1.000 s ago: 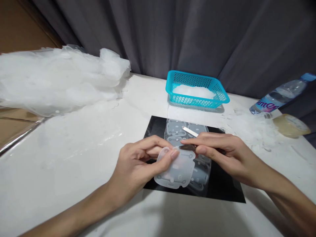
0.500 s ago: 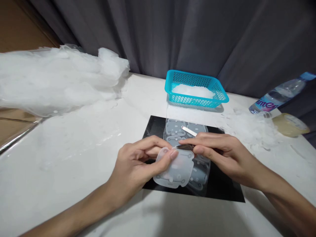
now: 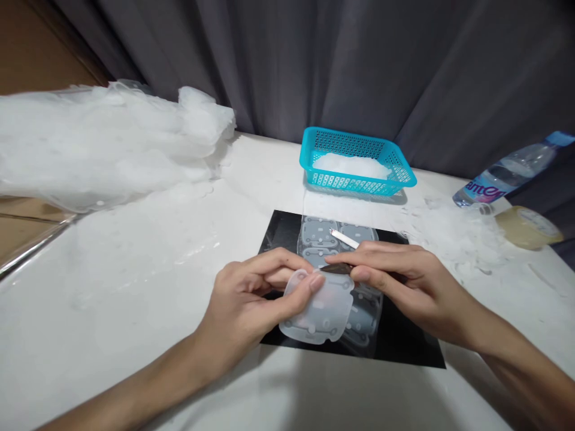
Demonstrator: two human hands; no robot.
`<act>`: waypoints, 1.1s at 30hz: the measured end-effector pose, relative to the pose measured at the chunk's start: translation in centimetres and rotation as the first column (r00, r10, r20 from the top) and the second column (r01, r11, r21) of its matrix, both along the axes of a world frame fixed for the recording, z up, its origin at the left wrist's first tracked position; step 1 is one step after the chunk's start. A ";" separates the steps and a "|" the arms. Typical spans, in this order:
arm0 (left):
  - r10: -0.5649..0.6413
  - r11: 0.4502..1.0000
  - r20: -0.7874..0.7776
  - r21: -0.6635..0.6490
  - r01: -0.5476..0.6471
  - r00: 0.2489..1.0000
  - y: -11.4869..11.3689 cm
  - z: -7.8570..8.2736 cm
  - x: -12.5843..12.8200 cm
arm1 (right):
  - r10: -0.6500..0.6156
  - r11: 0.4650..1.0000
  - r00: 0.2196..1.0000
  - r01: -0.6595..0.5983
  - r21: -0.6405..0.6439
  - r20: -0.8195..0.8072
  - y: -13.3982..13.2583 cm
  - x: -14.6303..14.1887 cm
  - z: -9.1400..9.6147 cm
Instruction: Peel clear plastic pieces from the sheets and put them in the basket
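Between the thumb and fingers of my left hand (image 3: 265, 290) is a translucent, rounded-square silicone-like piece (image 3: 326, 311), tilted up above the sheet. My right hand (image 3: 404, 275) grips a dark pointed tool (image 3: 338, 269), a blade or tweezers, its tip at the piece's upper edge beside my left thumb. The rest of the tool is hidden in my palm. A thin white stick (image 3: 344, 238) sticks out beyond my right fingers; whether I hold it cannot be told. Underneath lies a translucent sheet of similar pieces (image 3: 318, 230) on a black mat (image 3: 408, 335).
A blue basket (image 3: 359, 187) with white pieces stands at the back. At left lies a big heap of translucent sheets (image 3: 103, 143). Thin scraps (image 3: 462, 236), a roll of tape (image 3: 530, 227) and a water bottle (image 3: 507, 173) are on the right. Grey curtain (image 3: 359, 72) hangs behind.
Both hands stay almost in place. The held piece has dipped very slightly toward me, and the tool's tip remains at its upper edge.
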State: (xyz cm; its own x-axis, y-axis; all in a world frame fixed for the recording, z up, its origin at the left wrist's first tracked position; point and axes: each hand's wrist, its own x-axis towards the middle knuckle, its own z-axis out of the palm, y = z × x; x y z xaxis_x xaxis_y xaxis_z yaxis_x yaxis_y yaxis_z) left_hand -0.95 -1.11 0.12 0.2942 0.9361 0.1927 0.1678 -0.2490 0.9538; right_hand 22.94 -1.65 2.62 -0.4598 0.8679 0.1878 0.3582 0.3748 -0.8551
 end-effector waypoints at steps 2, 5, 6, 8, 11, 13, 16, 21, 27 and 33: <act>0.007 1.000 0.010 -0.009 -0.007 1.000 0.0 0.0 0.0 | -0.019 1.000 1.000 0.019 0.014 -0.012 0.0 -0.1 0.0; 0.013 0.999 0.037 -0.031 -0.012 0.999 0.2 0.1 0.0 | -0.039 0.999 0.999 0.039 0.016 -0.018 0.0 0.0 0.1; 0.013 0.999 0.045 -0.038 -0.011 0.999 0.2 0.1 0.0 | -0.039 0.999 0.999 0.039 0.014 -0.015 0.1 0.0 0.2; 0.011 0.999 0.053 -0.048 -0.009 0.999 0.2 0.2 0.1 | -0.029 1.000 1.000 0.029 0.009 -0.008 0.1 0.2 0.3; 0.016 0.999 0.050 -0.049 -0.013 0.999 0.1 0.3 0.1 | -0.011 1.000 1.000 0.011 0.011 0.002 0.1 0.4 0.4; 0.019 0.999 0.051 -0.042 -0.016 0.999 0.1 0.3 0.0 | -0.003 1.000 1.000 0.003 0.012 0.012 0.1 0.4 0.4; 0.016 0.999 0.046 -0.032 -0.015 0.999 0.1 0.2 0.1 | 0.000 1.000 1.000 0.000 0.024 0.030 0.1 0.4 0.3; 0.013 1.000 0.028 -0.021 -0.012 1.000 0.2 0.2 0.1 | -0.010 0.999 0.999 0.008 0.040 0.041 0.2 0.3 0.2; 0.017 1.000 0.022 -0.022 -0.016 1.000 0.2 0.2 0.1 | -0.002 1.000 0.999 0.001 0.031 0.036 0.1 0.4 0.1; 0.011 1.000 0.007 -0.027 -0.011 1.000 0.2 0.2 0.1 | 0.003 1.000 0.999 -0.004 0.018 0.044 0.2 0.5 0.0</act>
State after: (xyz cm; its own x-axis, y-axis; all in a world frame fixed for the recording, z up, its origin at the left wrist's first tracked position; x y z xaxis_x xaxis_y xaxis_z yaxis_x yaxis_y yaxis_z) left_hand -0.84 -0.91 0.37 0.2824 0.9442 0.1696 0.1634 -0.2216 0.9614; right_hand 23.40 -1.44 2.57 -0.4711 0.8628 0.1835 0.3936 0.3918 -0.8316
